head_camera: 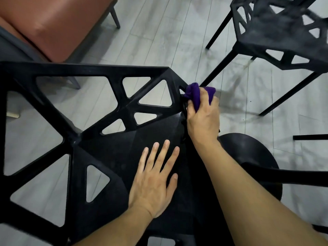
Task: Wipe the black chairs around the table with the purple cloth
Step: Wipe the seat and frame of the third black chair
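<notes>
A black plastic chair (76,139) with triangular cut-outs fills the left and middle of the head view, seen from close above. My left hand (156,178) lies flat on its solid black surface, fingers straight and spread. My right hand (202,116) grips a bunched purple cloth (195,93) and presses it against the chair's right corner, beside a thin black leg. A second black chair (276,32) of the same pattern stands at the upper right, dusty grey on its seat.
A brown leather-cushioned chair (49,23) with grey legs stands at the upper left. A round black base (252,157) lies on the grey plank floor (159,32) under my right forearm. A black bar (310,137) juts in from the right edge.
</notes>
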